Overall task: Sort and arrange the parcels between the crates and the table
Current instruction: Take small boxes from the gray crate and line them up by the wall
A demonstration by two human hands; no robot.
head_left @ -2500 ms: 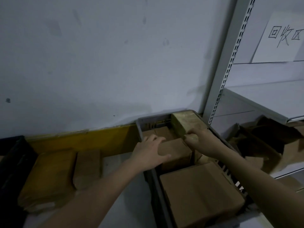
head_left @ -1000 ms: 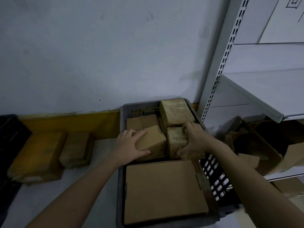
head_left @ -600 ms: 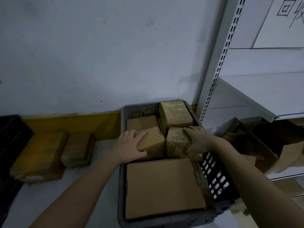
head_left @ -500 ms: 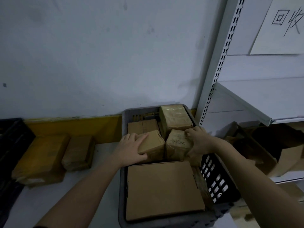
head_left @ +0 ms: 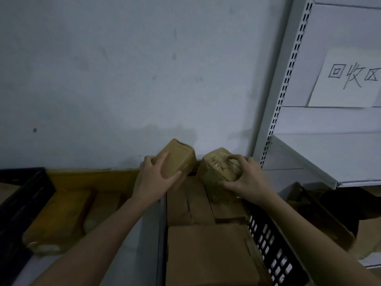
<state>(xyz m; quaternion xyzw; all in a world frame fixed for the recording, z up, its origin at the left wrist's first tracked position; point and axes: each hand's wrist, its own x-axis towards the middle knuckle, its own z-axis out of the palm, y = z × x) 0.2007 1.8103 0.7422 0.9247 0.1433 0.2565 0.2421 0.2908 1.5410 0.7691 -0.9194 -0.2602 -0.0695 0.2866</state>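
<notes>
A grey crate [head_left: 161, 228] with a perforated right wall stands on the table and holds several cardboard parcels. My left hand [head_left: 153, 179] grips a small plain brown parcel [head_left: 179, 159], tilted and raised above the crate's far left corner. My right hand [head_left: 245, 178] grips a taped parcel with handwriting [head_left: 216, 168], held just above the parcels below. In the crate a large flat box [head_left: 208, 254] lies nearest me, with flat parcels [head_left: 187, 203] behind it.
Two brown parcels [head_left: 59, 217] [head_left: 103, 209] lie on the white table left of the crate. A black crate [head_left: 18, 205] stands at the far left. A white metal shelf [head_left: 321, 153] rises on the right, with torn cartons [head_left: 321, 215] beneath it.
Both hands have lifted their parcels up out of the crate, where they rested half a second ago. The view has tilted upward and moved closer to the crate.
</notes>
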